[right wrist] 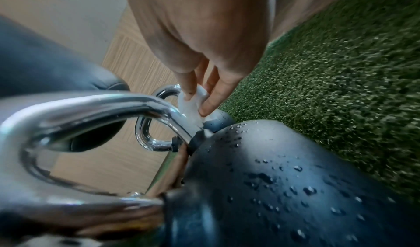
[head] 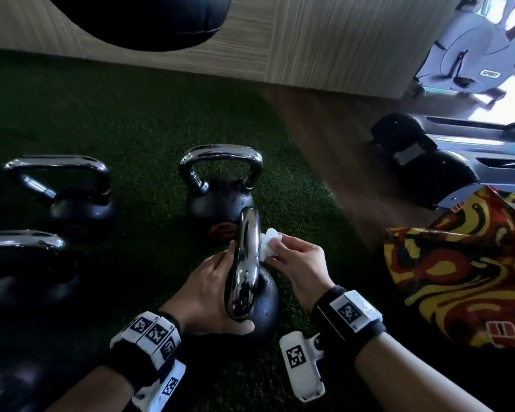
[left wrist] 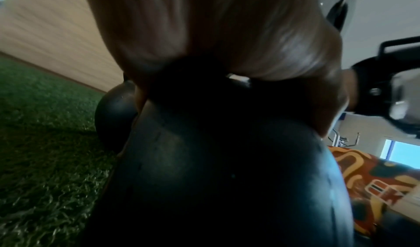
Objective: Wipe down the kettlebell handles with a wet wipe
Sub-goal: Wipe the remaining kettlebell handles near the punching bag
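The nearest kettlebell [head: 265, 310] stands on green turf, its black body beaded with water drops [right wrist: 272, 179]. Its chrome handle [head: 244, 263] rises edge-on toward me. My left hand [head: 214, 289] grips this kettlebell where the handle meets the body, thumb lying across the front. In the left wrist view the palm [left wrist: 227, 35] sits on the dark body [left wrist: 227, 161]. My right hand [head: 283, 249] pinches a crumpled white wet wipe [head: 268, 243] against the handle's right side. The right wrist view shows the wipe [right wrist: 193, 103] pressed on the chrome handle [right wrist: 90, 110] near its far base.
Three more chrome-handled kettlebells stand on the turf [head: 131, 114]: one just behind [head: 220, 185], two at the left [head: 72, 197] [head: 27, 263]. A red and yellow patterned bag [head: 458, 278] lies at the right. Exercise machines [head: 458, 55] stand at the far right, and a black punching bag [head: 149, 19] hangs above.
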A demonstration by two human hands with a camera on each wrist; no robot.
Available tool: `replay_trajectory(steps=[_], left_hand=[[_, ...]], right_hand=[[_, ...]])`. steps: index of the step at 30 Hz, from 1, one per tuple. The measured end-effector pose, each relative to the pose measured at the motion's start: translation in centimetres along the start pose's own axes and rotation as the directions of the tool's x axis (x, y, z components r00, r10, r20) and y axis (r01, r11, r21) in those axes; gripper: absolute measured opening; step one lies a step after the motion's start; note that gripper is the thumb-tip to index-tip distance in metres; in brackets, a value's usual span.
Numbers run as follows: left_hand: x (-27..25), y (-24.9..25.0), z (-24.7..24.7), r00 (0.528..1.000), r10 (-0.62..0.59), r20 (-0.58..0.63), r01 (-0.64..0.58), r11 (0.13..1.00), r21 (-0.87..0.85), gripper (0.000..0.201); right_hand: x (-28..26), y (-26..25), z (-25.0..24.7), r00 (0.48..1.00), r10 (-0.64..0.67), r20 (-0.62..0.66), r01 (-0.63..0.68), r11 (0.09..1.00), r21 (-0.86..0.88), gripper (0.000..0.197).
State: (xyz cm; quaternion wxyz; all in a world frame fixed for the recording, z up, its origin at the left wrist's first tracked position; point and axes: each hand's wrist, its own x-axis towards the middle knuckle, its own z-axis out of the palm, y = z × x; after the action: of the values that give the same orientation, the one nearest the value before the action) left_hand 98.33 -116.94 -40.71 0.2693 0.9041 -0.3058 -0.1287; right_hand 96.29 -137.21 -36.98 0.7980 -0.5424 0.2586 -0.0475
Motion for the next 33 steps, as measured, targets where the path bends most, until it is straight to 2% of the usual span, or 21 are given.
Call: replay_trajectory(steps=[2, 4, 6, 11, 14, 17, 20, 23, 27, 29, 33], left_hand=[[0.0, 0.4, -0.6, 1.000, 0.002, 0.021, -0.003, 1.000, 0.002, 0.142], [0.2, 0.7, -1.2, 0.999, 0.023, 0.045, -0.024, 1.000, 0.016, 0.143], [0.5, 0.3, -1.4, 0.997, 0.026, 0.070, -0.026, 1.000, 0.008, 0.144], [1.7, -1.2, -0.9, 0.993, 0.051, 0.103, -0.052, 0.999, 0.006, 0.146], [2.1, -1.2, -1.0, 0.992, 0.042, 0.119, -0.049, 0.997, 0.058, 0.141], [2.0, -1.1, -1.3, 0.995, 0.057, 0.082, -0.054, 0.998, -0.041, 0.134], [2.0, -1.2, -1.5, 0.992, 0.043, 0.115, -0.039, 0.999, -0.033, 0.136], [1.9, -1.2, -1.6, 0.992, 0.052, 0.115, -0.052, 0.999, -0.002, 0.134], [1.5, -1.2, -1.6, 0.994, 0.033, 0.108, -0.019, 0.991, -0.135, 0.113], [1.5, -1.2, -1.7, 0.993, 0.049, 0.106, -0.036, 0.992, -0.122, 0.096], [1.4, -0.4, -2.5, 0.991, 0.073, 0.109, -0.063, 0.993, -0.096, 0.114]], right_hand=[[1.0, 0.3, 1.2, 1.000, -0.014, 0.023, 0.016, 0.997, -0.069, 0.021], [1.6, 1.0, 2.1, 0.998, -0.041, 0.046, 0.050, 0.975, -0.215, 0.011], [2.3, 2.1, 2.0, 0.994, -0.103, 0.037, 0.109, 0.918, -0.381, 0.012], [3.3, 3.4, 0.8, 0.980, -0.170, 0.098, 0.196, 0.797, -0.571, 0.018], [4.1, 2.5, 1.5, 0.968, -0.234, 0.095, 0.247, 0.801, -0.545, 0.012], [4.9, 1.3, 2.1, 0.955, -0.286, 0.082, 0.292, 0.846, -0.445, 0.025], [5.6, 1.7, 2.0, 0.960, -0.266, 0.089, 0.279, 0.872, -0.401, 0.017], [5.8, 2.3, 1.6, 0.971, -0.189, 0.145, 0.234, 0.871, -0.432, 0.010], [5.9, 0.8, 2.1, 0.965, -0.231, 0.126, 0.259, 0.923, -0.284, 0.022], [6.1, 0.1, 2.4, 0.955, -0.268, 0.127, 0.292, 0.926, -0.238, 0.020], [6.2, 0.0, 2.1, 0.960, -0.189, 0.205, 0.244, 0.926, -0.288, 0.026]])
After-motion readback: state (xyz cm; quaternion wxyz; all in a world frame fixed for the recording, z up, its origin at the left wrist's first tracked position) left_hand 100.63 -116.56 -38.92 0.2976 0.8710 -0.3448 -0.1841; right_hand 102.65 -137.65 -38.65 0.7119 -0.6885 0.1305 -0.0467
